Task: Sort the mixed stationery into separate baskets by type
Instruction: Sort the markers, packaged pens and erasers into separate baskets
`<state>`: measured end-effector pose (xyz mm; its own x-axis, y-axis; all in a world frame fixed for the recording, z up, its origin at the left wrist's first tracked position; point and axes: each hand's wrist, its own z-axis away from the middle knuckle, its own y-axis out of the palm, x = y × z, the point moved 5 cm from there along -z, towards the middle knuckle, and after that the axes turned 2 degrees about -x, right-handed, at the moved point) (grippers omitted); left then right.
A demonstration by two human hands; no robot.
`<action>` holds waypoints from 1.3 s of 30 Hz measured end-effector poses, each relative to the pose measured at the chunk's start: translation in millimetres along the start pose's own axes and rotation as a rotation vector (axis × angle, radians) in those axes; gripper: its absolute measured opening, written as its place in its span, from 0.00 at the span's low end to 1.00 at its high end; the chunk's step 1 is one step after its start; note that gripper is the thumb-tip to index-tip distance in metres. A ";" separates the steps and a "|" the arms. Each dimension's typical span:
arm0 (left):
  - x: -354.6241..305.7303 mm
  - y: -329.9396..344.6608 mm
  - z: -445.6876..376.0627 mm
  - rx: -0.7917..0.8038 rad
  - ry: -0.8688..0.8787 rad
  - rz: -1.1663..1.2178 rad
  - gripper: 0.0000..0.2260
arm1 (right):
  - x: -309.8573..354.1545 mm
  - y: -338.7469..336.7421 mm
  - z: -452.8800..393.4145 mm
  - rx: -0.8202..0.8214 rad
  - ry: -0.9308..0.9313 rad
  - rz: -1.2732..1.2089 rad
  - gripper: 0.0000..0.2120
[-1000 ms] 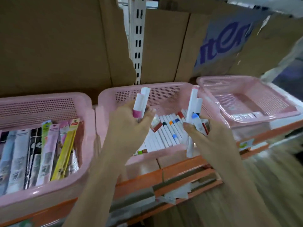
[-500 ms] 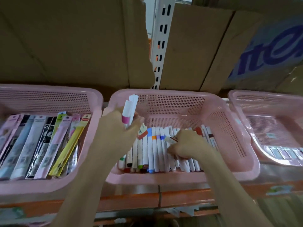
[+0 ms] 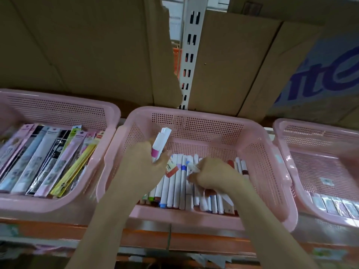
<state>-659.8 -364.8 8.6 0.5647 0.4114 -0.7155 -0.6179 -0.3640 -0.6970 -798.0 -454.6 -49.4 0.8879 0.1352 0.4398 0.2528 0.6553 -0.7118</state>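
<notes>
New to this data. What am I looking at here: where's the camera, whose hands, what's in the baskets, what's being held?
There is no robot here. A person wears one wide-angle camera on the head, looking forward and down, so the two arms reaching in from the bottom are their own.

Three pink baskets stand side by side on an orange shelf. The left basket holds long flat packets. The middle basket holds a row of white markers with coloured ends. The right basket holds only a few small packs along its front edge.

The left hand holds a white marker with a pink band upright. The right hand is curled down among the markers, seemingly around one; blur hides that grip.
</notes>
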 end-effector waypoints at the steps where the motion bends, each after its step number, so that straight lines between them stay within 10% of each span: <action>1: 2.8 0.5 -1.2 0.005 -0.018 -0.019 0.08 | -0.5 1.3 2.5 0.044 0.003 -0.004 0.10; 13: -15.6 26.3 -7.7 0.057 -0.012 -0.001 0.07 | -32.0 -36.9 8.9 -0.393 -0.132 -0.151 0.11; 30: 11.0 10.6 -8.3 -0.044 -0.035 -0.048 0.11 | 4.6 -7.9 -11.7 -0.199 -0.042 0.249 0.32; 39: 10.7 18.1 -14.2 0.008 -0.057 0.020 0.10 | -11.4 -14.5 -9.7 -0.137 -0.047 0.280 0.13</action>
<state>-657.2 -378.8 -12.4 0.5203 0.4506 -0.7254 -0.6333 -0.3663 -0.6818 -808.0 -472.9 -49.4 0.9125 0.3325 0.2382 0.0529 0.4815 -0.8749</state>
